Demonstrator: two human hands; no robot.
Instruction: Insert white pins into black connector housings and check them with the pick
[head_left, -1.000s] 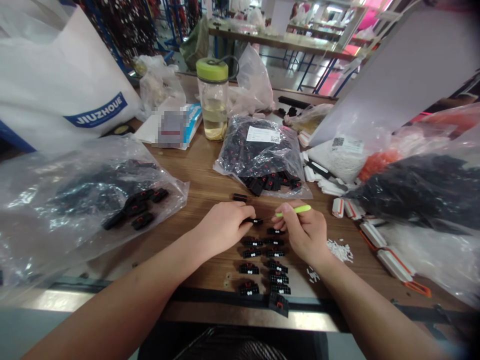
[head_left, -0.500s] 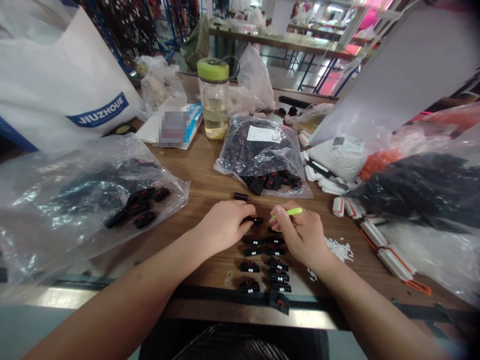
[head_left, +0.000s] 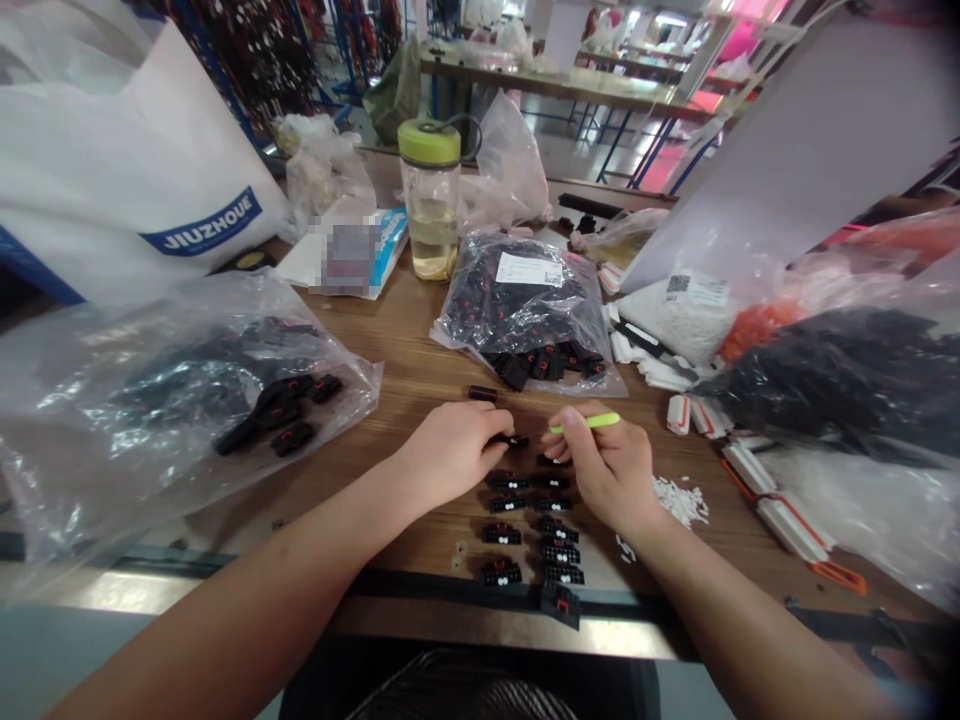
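Observation:
My left hand (head_left: 459, 450) is closed on a black connector housing (head_left: 516, 441) at the upper end of the left row. Between the fingers of my right hand (head_left: 611, 465) is a slim yellow-green stick-shaped tool (head_left: 592, 422); its lower tip is hidden by the fingers. Two rows of black connectors (head_left: 502, 534) lie on the table below my hands, most showing a pair of white plugs facing me. One connector (head_left: 560, 604) rests tilted at the front edge, and another (head_left: 482, 393) lies just beyond my left hand. Small white plugs (head_left: 681, 500) are heaped beside my right wrist.
A bag of black connectors (head_left: 525, 300) lies ahead, and another clear bag (head_left: 187, 390) spreads on the left. A green-lidded bottle (head_left: 429, 200) stands behind. White-and-orange parts (head_left: 787, 527) and more bags crowd the right side. A white JIUZHOUE bag (head_left: 135, 160) stands at far left.
My right hand has shifted slightly right, away from the left hand, and the yellow-green tool has moved with it. The left hand stays closed on the connector in nearly the same place.

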